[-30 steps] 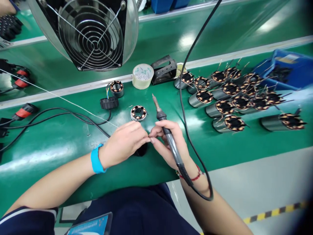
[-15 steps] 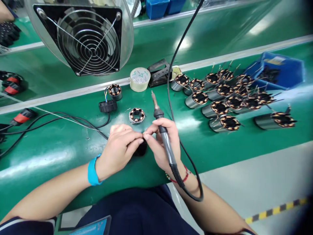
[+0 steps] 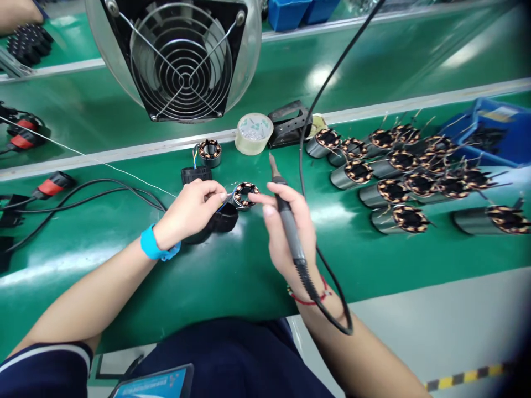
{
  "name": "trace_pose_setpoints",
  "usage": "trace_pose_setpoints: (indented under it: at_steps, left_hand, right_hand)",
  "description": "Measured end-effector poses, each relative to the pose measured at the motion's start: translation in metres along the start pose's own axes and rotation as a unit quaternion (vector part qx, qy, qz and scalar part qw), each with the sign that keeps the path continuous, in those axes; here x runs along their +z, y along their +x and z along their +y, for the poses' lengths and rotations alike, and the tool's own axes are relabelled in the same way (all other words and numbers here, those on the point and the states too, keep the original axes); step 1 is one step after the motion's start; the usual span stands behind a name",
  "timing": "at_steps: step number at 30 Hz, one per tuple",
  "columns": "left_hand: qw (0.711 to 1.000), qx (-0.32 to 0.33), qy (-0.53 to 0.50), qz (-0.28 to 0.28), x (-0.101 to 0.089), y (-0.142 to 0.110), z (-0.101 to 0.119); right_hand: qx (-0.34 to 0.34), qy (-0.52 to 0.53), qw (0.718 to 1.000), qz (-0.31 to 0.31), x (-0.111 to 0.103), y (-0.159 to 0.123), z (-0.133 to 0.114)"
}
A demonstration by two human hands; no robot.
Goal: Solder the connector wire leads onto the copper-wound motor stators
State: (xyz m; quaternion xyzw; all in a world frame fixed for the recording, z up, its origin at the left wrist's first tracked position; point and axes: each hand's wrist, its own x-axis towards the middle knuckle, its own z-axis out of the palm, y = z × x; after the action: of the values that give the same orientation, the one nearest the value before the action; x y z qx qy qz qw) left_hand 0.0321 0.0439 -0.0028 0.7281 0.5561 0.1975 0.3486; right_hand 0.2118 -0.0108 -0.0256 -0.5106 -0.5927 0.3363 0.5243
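Nearby, fan (image 3: 186, 81), tape roll (image 3: 253, 135), L grip (image 3: 194, 207) pinching wires (image 3: 226, 202), part-hiding blk housing (image 3: 226, 219), R grip (image 3: 282, 251) round solder iron (image 3: 292, 236)

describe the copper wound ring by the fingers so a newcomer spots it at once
Start at the fan at the top, then go down right to the tape roll. Below it sits the copper wound ring, the only one between left hand and right hand.

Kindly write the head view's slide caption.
Right hand holds a soldering iron; left hand pinches wires near a stator.
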Motion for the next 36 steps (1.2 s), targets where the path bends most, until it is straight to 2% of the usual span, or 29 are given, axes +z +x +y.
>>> trace_pose_setpoints:
  at_steps: [2,4,8,15,18,20,21,23,26,29,31,33,36]
  left_hand:
    - [1.000,0.005,0.005,0.001,-0.002,0.005,-0.001]
    - [0.999,0.016,0.010,0.027,-0.003,0.006,0.001]
    - [0.996,0.051,-0.025,0.073,-0.003,-0.001,0.008]
    - [0.994,0.066,-0.081,0.014,0.004,-0.014,0.012]
    - [0.984,0.043,-0.164,0.049,0.009,-0.016,0.010]
    - [0.965,0.040,-0.247,0.073,0.010,-0.015,0.008]
    - [0.956,0.052,-0.282,0.068,0.009,-0.015,0.007]
    - [0.944,0.100,-0.315,0.017,0.006,-0.013,0.004]
    - [0.932,0.177,-0.307,-0.075,-0.002,-0.012,0.001]
    - [0.921,0.249,-0.275,-0.119,-0.007,-0.013,0.002]
    - [0.925,0.301,-0.197,-0.124,-0.008,-0.015,0.006]
    - [0.930,0.337,-0.104,-0.101,-0.006,-0.017,0.010]
    - [0.933,0.354,-0.013,-0.066,-0.002,-0.018,0.012]
  right_hand:
    - [-0.009,-0.023,1.000,-0.002,-0.011,0.003,0.001]
    - [-0.012,-0.010,1.000,0.009,-0.017,0.003,0.004]
    - [-0.001,0.002,1.000,0.015,-0.011,0.006,0.005]
    - [-0.030,0.008,0.999,-0.040,0.012,0.018,-0.011]
    - [-0.013,0.043,0.999,-0.017,0.012,0.018,-0.008]
    - [0.012,0.064,0.998,0.001,0.009,0.018,-0.002]
    - [0.024,0.075,0.997,0.004,0.008,0.018,0.001]
    - [0.051,0.095,0.994,-0.001,0.007,0.018,0.007]
    - [0.089,0.127,0.988,-0.007,0.007,0.020,0.011]
    - [0.098,0.172,0.980,-0.024,0.010,0.021,0.012]
    - [0.094,0.195,0.975,-0.044,0.011,0.021,0.011]
    - [0.088,0.196,0.975,-0.059,0.013,0.020,0.012]
    - [0.061,0.167,0.981,-0.078,0.013,0.019,0.014]
